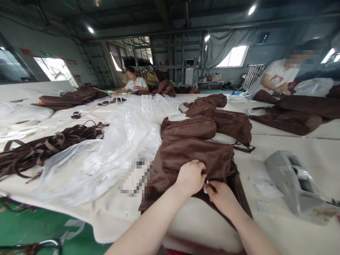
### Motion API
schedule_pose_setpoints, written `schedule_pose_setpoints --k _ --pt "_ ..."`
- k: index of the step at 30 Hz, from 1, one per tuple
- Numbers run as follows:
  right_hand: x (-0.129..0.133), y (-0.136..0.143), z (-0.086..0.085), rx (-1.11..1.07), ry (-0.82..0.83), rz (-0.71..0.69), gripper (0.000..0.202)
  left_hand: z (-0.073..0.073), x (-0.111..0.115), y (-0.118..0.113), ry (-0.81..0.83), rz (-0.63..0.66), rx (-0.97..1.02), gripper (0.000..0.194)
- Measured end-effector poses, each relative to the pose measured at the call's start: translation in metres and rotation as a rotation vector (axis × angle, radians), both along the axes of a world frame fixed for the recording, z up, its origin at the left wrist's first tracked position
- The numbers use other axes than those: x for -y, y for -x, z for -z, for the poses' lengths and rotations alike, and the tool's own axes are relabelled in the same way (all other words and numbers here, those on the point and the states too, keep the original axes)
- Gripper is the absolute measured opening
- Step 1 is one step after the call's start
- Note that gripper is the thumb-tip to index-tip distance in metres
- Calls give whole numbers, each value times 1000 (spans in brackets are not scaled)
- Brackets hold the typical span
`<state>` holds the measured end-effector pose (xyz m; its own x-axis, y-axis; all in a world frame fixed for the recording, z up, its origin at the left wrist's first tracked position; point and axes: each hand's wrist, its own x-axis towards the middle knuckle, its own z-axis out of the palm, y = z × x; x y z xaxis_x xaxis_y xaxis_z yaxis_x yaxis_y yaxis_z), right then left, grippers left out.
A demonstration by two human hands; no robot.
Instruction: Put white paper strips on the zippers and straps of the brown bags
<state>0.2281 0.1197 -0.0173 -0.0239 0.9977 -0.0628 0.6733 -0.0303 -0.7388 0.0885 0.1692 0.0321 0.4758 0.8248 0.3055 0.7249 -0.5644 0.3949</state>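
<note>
A brown leather bag (196, 152) lies on the cream-covered table (281, 148) right in front of me. My left hand (191, 176) rests on it with curled fingers, near a zipper; what its fingertips hold, if anything, is too small to tell. Close beside it, my right hand (219, 194) pinches a small white tag (205, 186) at the zipper end. The fingertips of both hands are almost touching. More brown bags (231, 124) lie just beyond this one.
Clear plastic bags (132, 124) and a heap of brown straps (53, 148) spread to the left. A grey dispenser (294, 184) stands at the right. One person (136, 83) sits across the table; another person (278, 76) handles things at the far right.
</note>
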Motion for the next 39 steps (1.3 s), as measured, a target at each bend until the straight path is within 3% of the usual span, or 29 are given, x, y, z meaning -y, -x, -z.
schedule_pose_setpoints --k 4,7,10,15,21,29,35,39 --pt "-1 -4 -8 441 -74 -43 29 -16 -18 -12 -10 174 -269 21" --pt "-3 -12 -11 578 -91 -104 31 -13 -24 -20 -41 219 -379 22" --pt "-5 -22 -10 580 -112 -175 31 -2 -22 -26 -102 240 -436 12" --pt "-4 -30 -2 549 -141 -188 28 10 -15 -30 -175 266 -469 15" --pt "0 -34 8 539 -195 -47 22 5 -25 -24 -160 306 -421 14" --pt "0 -30 -1 431 -153 -211 22 3 -21 -35 -143 354 -476 11" --pt "-1 -34 9 408 -196 -8 24 9 -21 -28 -182 359 -389 10" --pt "-6 -38 12 348 -186 86 29 12 -26 -23 -148 293 -270 16"
